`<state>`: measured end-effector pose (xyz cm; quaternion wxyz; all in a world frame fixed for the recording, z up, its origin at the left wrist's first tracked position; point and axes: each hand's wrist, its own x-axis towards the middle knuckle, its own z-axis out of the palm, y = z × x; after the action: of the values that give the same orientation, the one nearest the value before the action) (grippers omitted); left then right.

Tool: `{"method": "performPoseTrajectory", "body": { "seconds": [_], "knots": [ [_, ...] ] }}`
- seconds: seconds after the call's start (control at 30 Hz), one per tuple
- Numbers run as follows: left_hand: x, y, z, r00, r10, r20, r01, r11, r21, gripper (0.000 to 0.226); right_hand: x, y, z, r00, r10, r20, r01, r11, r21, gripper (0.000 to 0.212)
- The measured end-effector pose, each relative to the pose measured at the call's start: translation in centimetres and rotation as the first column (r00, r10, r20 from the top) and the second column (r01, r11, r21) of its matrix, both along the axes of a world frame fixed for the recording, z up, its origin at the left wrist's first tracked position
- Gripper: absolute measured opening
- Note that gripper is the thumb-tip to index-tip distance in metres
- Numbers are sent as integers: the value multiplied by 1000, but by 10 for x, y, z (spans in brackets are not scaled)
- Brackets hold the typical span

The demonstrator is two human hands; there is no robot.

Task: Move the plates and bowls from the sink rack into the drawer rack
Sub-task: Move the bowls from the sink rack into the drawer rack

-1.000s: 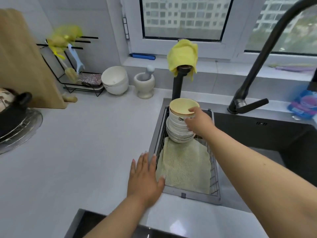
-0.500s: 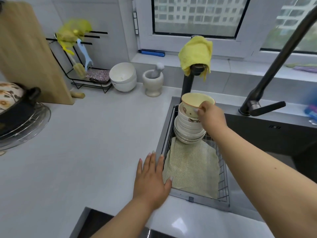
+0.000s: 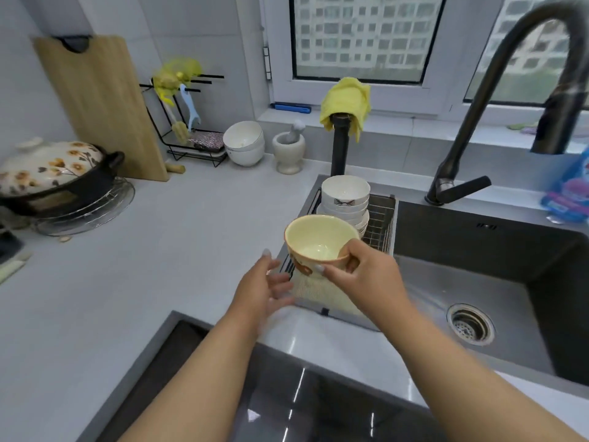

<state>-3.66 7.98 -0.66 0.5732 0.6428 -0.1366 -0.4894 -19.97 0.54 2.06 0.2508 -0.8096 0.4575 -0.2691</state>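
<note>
Yellow bowl [image 3: 320, 242] is in my right hand [image 3: 366, 275], lifted clear above the near end of the sink rack [image 3: 381, 218]. I hold it by the rim on its right side: the thumb goes over the edge into the bowl, and the other fingers curl under its outer wall. The bowl is upright, with the opening to the camera, and it has an orange pattern on the lower outside. My left hand [image 3: 261, 290] is just beside the bowl, below and to the left of it, with relaxed, spread fingers and holding nothing; I cannot tell if it touches the bowl. Behind the bowl, a stack of white bowls [image 3: 345, 202] stands at the far end of the rack. A pale cloth [image 3: 314, 290] lies in the rack under both hands. The rack sits over the left part of the dark sink [image 3: 478, 282], next to the grey counter [image 3: 143, 266].
</note>
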Motion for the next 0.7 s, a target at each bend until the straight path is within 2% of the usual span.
{"method": "performPoseTrajectory", "body": {
  "seconds": [0.03, 0.07, 0.13, 0.23, 0.33, 0.4, 0.43, 0.5, 0.6, 0.7],
  "knots": [
    [-11, 14, 6, 993, 2, -117, -7, 999, -45, 47, -7, 14, -1, 999, 43, -16, -43, 999, -5, 39],
    [-22, 29, 12, 987, -12, -161, 2, 998, -66, 49, -14, 28, -1, 996, 86, -22, -86, 996, -4, 39],
    [-43, 58, 18, 985, -7, -173, -7, 997, -80, 46, -29, 56, 0, 983, 184, -25, -184, 983, 2, 39],
    [-73, 103, 20, 976, 118, -182, -133, 988, -72, 36, -50, 93, 4, 941, 336, -37, -336, 942, 13, 39],
    [-94, 151, 21, 940, 264, -215, -282, 957, -60, 32, -60, 124, 5, 886, 446, 128, -461, 876, 140, 30],
    [-104, 184, 26, 896, 366, -251, -390, 919, -54, 29, -56, 143, 3, 861, 454, 230, -500, 839, 215, 19],
    [-107, 200, 28, 872, 412, -264, -439, 897, -50, 29, -52, 153, 2, 851, 447, 276, -513, 819, 255, 21],
    [-113, 232, 32, 832, 492, -256, -518, 854, -44, 31, -44, 175, 1, 829, 423, 365, -544, 761, 353, 38],
    [-119, 278, 37, 779, 584, -229, -608, 793, -46, 32, -33, 208, 2, 810, 439, 389, -587, 615, 527, 53],
    [-125, 321, 40, 709, 664, -238, -692, 719, -53, 34, -22, 245, 1, 745, 468, 475, -648, 341, 681, 76]
  ]
}}
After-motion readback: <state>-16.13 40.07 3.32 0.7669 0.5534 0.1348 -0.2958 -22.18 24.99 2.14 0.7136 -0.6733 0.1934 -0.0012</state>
